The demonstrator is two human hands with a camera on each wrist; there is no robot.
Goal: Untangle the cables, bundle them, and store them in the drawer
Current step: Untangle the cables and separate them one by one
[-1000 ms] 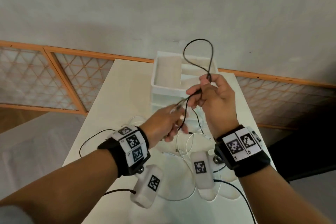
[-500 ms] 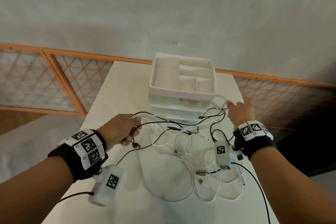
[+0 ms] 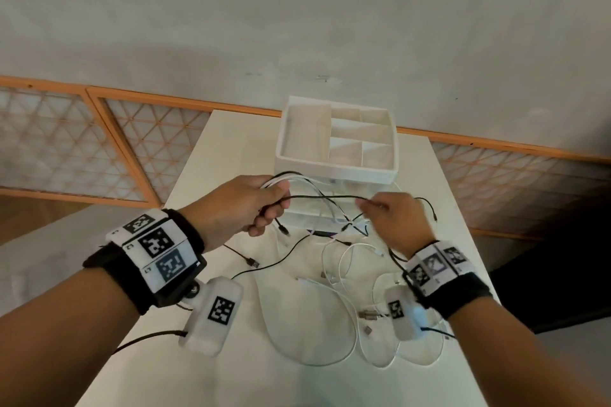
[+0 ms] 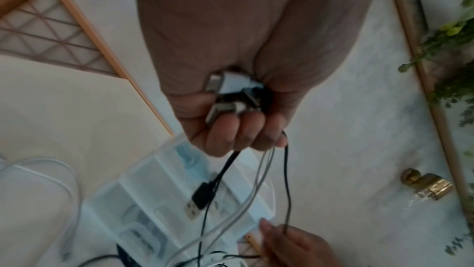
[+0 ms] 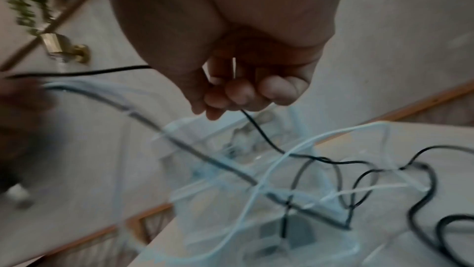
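Observation:
My left hand [image 3: 258,205] is lifted above the table and grips a bunch of black and white cables [image 3: 297,180] by their plug ends [image 4: 228,87]. A black USB plug [image 4: 201,196] dangles below its fingers [image 4: 246,135]. My right hand [image 3: 393,218] pinches a thin black cable [image 3: 327,197] that runs across from the left hand. In the right wrist view this black cable [image 5: 264,135] leaves the curled fingers [image 5: 241,95] and drops to the tangle. More white cables [image 3: 330,317] lie looped on the table. The white drawer unit [image 3: 337,172] stands behind the hands, its drawers closed.
The drawer unit's top is an open divided tray [image 3: 304,142]. The white table [image 3: 231,155] is narrow, with edges close on both sides. A wall with an orange-framed lattice [image 3: 59,149] runs behind. A brass fitting [image 4: 425,185] and green plant [image 4: 451,28] show in the wrist views.
Both hands spread apart half a second ago, then came back together. The left hand rose with the cable bunch, and the right hand moved left from the table's right side and took the black cable.

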